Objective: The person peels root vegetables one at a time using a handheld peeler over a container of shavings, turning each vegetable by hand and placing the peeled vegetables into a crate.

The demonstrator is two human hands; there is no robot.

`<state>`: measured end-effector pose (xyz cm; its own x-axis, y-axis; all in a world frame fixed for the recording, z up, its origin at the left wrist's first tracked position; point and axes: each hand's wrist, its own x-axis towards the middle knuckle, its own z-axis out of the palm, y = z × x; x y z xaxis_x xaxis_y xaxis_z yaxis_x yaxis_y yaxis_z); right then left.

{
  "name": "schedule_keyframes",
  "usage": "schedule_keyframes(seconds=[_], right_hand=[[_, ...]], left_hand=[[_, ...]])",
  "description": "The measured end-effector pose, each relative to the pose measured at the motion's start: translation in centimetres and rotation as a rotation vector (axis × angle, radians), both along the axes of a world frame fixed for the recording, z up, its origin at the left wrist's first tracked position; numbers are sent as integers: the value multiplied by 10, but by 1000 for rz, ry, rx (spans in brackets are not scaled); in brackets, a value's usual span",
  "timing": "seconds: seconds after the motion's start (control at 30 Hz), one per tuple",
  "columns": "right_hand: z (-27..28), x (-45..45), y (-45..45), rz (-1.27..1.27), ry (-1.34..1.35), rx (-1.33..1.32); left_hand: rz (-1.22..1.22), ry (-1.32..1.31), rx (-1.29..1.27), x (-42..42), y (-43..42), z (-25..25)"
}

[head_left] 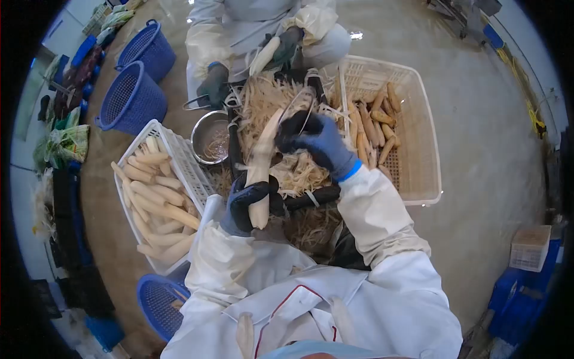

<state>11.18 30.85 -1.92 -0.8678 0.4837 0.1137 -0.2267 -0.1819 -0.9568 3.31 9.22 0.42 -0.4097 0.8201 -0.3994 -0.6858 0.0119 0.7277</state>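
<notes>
Root [262,158] is gripped by left fingers [254,192], peeler [310,106] by right fingers [293,128] at one o'clock; mid-peel, steadiness seems needed.

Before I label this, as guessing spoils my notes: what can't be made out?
All in the head view:
Thin tool in the right hand: motion blur hides its edge.
Left hand: the pale root covers part of it.
Co-worker: head cut off by the top edge.
Lower blue basket: the left sleeve hides part.
</notes>
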Motion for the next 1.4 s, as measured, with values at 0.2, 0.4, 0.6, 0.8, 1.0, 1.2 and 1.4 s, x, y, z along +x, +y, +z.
schedule_keyframes(seconds=[0.2, 0.4, 0.6, 0.8, 1.0, 1.2, 1.4], right_hand=[[-13, 2, 63, -610, -55, 148], [-53, -5, 12, -200, -549, 804], [-50, -6, -12, -12, -621, 834], [-26, -2, -24, -70, -526, 685], [8, 10, 46, -480, -52, 28], [3, 9, -5, -87, -19, 96], [5, 15, 92, -777, 174, -72]], left_hand=[[-87, -37, 168, 0, 1, 7], [-206, -227, 159, -3, 4, -14], [48, 1043, -22, -8, 18, -53], [3, 617, -105, 2, 17, -50], [-24, -170, -7, -10, 11, -24], [-180, -203, -27, -9, 4, -22], [-184, -182, 9, -9, 6, -14]])
